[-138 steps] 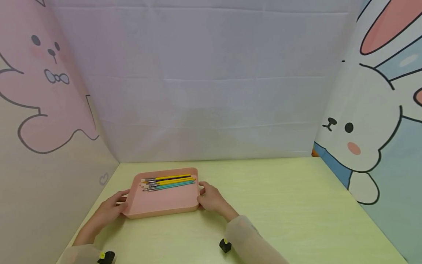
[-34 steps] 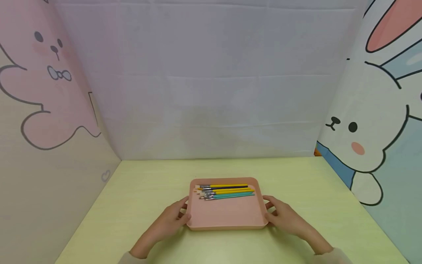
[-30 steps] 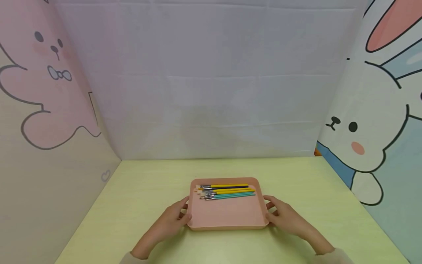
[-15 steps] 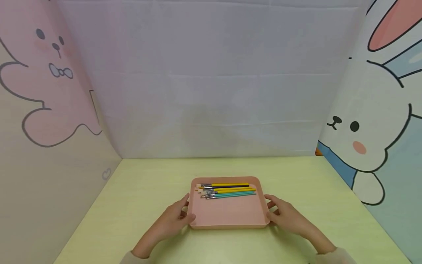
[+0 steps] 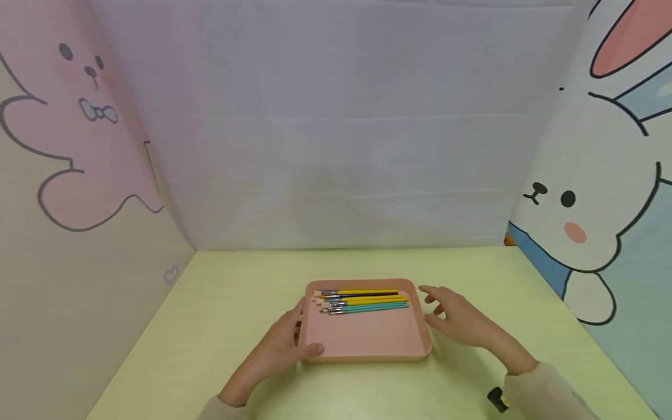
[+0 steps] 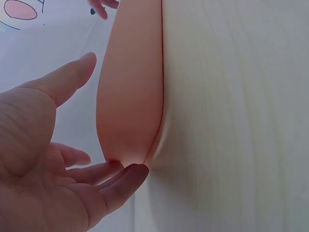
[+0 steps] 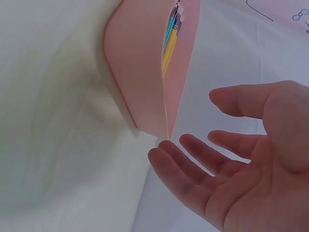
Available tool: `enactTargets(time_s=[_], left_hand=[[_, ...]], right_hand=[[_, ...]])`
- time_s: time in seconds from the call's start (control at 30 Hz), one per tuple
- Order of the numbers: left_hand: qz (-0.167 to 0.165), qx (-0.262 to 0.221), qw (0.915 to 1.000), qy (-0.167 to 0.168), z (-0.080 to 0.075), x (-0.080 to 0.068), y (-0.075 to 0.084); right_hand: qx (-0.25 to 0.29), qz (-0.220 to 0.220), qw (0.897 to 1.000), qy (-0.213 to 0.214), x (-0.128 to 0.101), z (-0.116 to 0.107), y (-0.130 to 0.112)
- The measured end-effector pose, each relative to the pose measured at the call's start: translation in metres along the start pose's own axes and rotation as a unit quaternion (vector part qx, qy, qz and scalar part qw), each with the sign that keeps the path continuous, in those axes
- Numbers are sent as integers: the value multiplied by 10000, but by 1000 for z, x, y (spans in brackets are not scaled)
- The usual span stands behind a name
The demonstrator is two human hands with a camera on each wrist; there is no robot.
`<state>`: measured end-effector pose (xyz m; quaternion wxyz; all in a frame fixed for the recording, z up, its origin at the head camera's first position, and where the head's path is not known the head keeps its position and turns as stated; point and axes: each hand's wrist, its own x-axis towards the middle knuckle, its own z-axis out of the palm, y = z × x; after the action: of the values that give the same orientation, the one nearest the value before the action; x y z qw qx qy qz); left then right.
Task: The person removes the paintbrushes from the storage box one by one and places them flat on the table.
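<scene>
A shallow pink tray [image 5: 367,341] with rounded corners rests on the table. Along its far half lie several paintbrushes [image 5: 364,300] with yellow, dark and teal handles, bristles pointing left. My left hand [image 5: 280,344] is at the tray's left end. In the left wrist view its fingertips [image 6: 133,176] touch the tray's outer wall, while the thumb stands away from it. At the other end, my right hand [image 5: 459,318] hovers just off the wall with loosely spread fingers and holds nothing. The right wrist view shows a gap between its thumb and the tray.
The pale green table [image 5: 236,291] runs back to a white cloth backdrop [image 5: 336,175]. A pink cartoon panel [image 5: 79,175] stands at the left, a rabbit panel [image 5: 577,233] at the right. A small black piece [image 5: 496,399] shows by the right sleeve.
The tray moved from the left to the middle of the table between both hands, brushes in it. Since then the right hand has come off its edge and the left thumb shifted over the near corner.
</scene>
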<state>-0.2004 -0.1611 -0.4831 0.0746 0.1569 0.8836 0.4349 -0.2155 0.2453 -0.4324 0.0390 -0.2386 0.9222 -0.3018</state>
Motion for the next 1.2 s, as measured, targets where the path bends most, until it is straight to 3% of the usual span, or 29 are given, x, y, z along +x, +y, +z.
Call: enactTargets(time_s=[0.2, 0.47, 0.87, 1.2], left_hand=[[-121, -79, 9999, 44, 4, 0, -1], [-261, 104, 9995, 147, 7, -3, 1], [-45, 283, 9994, 176, 8, 0, 3], [-322, 300, 9989, 140, 11, -2, 1]], right_hand=[[-570, -520, 9970, 3, 17, -6, -6], [-1137, -1247, 9856, -28, 41, -6, -8], [-1147, -1077, 9866, -441, 64, -3, -21], [-1063, -1083, 9861, -682, 81, 4, -31]])
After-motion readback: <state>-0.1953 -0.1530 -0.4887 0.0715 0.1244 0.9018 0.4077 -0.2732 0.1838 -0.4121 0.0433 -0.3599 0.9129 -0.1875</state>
